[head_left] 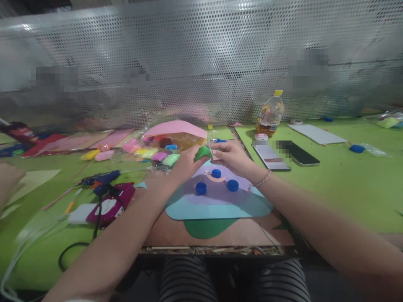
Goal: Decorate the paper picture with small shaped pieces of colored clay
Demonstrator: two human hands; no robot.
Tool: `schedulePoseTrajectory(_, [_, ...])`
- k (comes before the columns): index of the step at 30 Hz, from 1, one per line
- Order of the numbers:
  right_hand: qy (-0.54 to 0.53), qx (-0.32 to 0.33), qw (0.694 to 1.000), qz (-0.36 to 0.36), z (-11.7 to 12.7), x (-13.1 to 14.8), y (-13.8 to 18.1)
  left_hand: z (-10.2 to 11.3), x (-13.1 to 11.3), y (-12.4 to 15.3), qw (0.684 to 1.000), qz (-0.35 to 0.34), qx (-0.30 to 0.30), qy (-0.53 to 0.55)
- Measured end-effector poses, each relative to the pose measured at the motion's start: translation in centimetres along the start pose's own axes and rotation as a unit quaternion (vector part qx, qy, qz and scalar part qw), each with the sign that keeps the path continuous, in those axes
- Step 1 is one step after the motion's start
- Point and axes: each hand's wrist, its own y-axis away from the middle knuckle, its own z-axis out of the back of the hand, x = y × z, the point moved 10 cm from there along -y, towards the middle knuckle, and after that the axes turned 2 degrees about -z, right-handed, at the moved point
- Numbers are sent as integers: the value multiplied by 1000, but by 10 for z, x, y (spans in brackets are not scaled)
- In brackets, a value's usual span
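Observation:
My left hand [185,164] is closed on a green piece of clay or foam [202,152], held above the craft sheets. My right hand [229,156] meets it from the right, its fingers pinched on a thin clear wrapper or strip [211,147] at the green piece's edge. Below the hands lie a lilac sheet [217,193] on a light blue sheet [217,209] with three blue bottle caps [200,188] and a small pink worm-like shape [215,178]. A dark green cut-out [208,227] pokes out beneath, on a brown board [220,235].
Packets of coloured clay [147,152] and a pink sheet [179,128] lie behind my hands. A glue gun [99,179], a magenta device [110,203] and a cord sit left. Two phones [285,155], an oil bottle [270,114] stand right. A perforated metal screen [201,63] closes the back.

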Motion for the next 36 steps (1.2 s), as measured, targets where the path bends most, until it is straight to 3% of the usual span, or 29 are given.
schedulePoseTrajectory(13, [163,-52,985,33,7,8,2,-7,-3,4,999,26,16,20])
schedulePoseTrajectory(19, [345,-74,929,114,-3,33,9,-13,0,5,997,46,34,44])
schedulePoseTrajectory(22, [371,-81,909,172,-11,42,14,-16,-1,4,997,35,52,44])
schedulePoseTrajectory(30, [282,-18,951,123,-10,25,5,-13,4,5,998,49,40,8])
schedulePoseTrajectory(36, [287,-62,949,117,-4,25,6,-15,-1,4,998,31,45,18])
